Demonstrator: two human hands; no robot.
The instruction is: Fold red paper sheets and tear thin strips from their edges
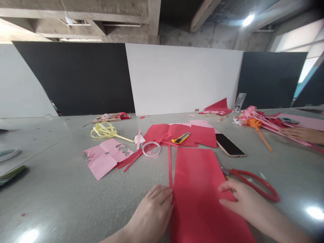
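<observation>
on the head view, the only one i have, the red sheet (pixel 194 175) lies flat and lengthwise between the hands, its near end running out of frame. my left hand (pixel 153 212) is at its left edge, fingers close together over the lower part of a narrow red strip (pixel 170 165); whether they pinch it or just press, i can't tell. my right hand (pixel 243 199) rests at the sheet's right edge, thumb and fingers parted, with a yellow sliver (pixel 232 190) showing in the gap, too hidden to name.

to handle this well, i'd judge, i should spread light pressure on both edges so the thin sheet won't buckle, and keep the strip straight.

the sheet looks matte, smooth and crisp-edged. right of it lie scissors with rounded, glossy red handles (pixel 253 174); beyond its far end, a yellow-cased cutter (pixel 181 138); to its upper left, a pale ring (pixel 151 156), a creased pink sheet with cut-outs (pixel 105 161) and looped yellow ribbon (pixel 123 137).
</observation>
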